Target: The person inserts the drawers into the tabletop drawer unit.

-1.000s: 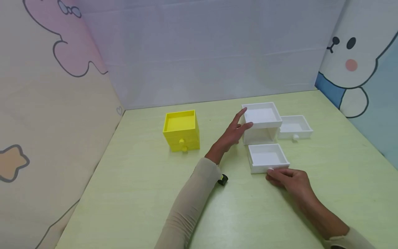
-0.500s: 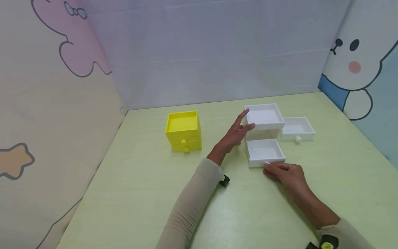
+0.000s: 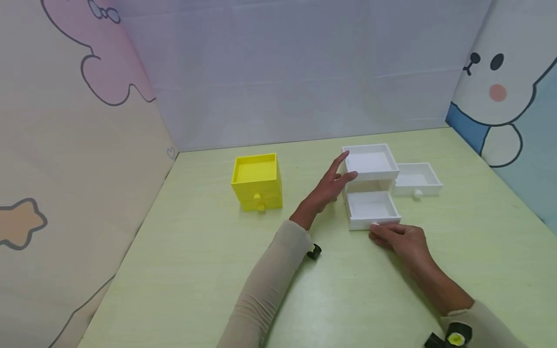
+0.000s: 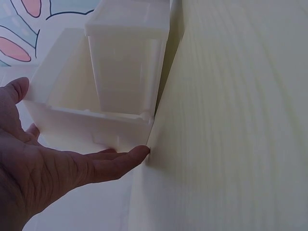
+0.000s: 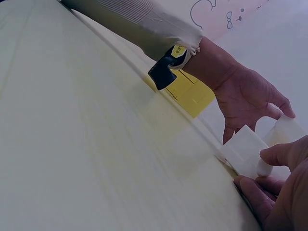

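Observation:
A small white cabinet (image 3: 371, 162) with a shallow tray top stands right of centre on the table. My left hand (image 3: 324, 191) steadies its left side, the fingers extended along the wall and the thumb near the top front edge. In the left wrist view these fingertips lie low on the cabinet wall (image 4: 82, 127). A white drawer (image 3: 372, 208) sits partly inside the lower opening, its front part sticking out toward me. With thumb and fingers, my right hand (image 3: 402, 241) pinches the round knob (image 5: 263, 168) on the drawer's front. The drawer's inside shows nothing in it.
Another white drawer (image 3: 417, 178) with a round knob lies on the table just right of the cabinet. Farther left stands a yellow two-drawer cabinet (image 3: 256, 186). Printed fabric walls (image 3: 304, 72) enclose the table (image 3: 196, 270) at the back and sides.
The white drawer, pinched by my right hand, has slid away from me into the cabinet's lower opening, covering most of it. My left hand has stayed at the cabinet's side.

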`<move>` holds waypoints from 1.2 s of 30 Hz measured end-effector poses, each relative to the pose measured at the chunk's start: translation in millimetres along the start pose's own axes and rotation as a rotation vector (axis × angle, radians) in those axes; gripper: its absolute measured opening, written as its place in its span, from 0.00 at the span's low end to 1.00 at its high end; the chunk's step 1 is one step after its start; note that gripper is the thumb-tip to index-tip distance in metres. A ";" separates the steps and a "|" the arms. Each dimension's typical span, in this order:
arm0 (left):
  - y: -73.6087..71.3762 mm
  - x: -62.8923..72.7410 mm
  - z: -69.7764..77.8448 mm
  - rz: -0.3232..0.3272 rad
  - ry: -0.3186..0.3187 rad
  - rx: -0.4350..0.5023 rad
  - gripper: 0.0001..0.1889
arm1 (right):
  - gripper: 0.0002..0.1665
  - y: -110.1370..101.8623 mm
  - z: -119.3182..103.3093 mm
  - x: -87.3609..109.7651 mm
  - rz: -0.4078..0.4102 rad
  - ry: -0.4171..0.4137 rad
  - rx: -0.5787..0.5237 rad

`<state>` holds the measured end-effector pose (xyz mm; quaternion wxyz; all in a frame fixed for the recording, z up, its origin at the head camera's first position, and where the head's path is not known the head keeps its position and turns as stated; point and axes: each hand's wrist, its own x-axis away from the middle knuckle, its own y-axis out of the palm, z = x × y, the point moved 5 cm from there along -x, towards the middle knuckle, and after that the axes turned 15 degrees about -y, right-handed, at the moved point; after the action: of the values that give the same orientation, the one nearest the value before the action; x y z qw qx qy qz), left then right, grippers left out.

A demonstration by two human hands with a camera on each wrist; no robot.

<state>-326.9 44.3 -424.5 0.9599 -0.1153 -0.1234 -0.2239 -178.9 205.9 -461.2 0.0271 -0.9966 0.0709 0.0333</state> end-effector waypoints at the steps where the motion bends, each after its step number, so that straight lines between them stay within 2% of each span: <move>1: -0.1 -0.1 0.0 0.000 0.001 0.000 0.34 | 0.16 0.3 0.0 0.0 0.000 -0.004 -0.002; 5: -0.1 -0.4 -0.4 0.001 -0.003 -0.003 0.34 | 0.15 0.9 -0.1 0.2 -0.002 -0.025 -0.002; 14: 0.9 -0.6 -0.2 0.005 -0.001 -0.008 0.33 | 0.22 -0.3 -0.7 1.8 0.007 -0.039 0.032; 25: -0.3 -0.1 0.0 0.007 0.012 -0.006 0.33 | 0.11 0.2 -0.8 1.1 0.038 -0.043 -0.014; 36: 0.1 -2.8 -0.1 0.020 -0.009 -0.011 0.34 | 0.18 -1.3 0.7 -4.9 0.037 -0.041 0.011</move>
<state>-329.2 45.5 -425.4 0.9609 -0.1227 -0.1254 -0.2143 -183.6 207.9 -461.5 0.0333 -0.9940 0.0889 0.0540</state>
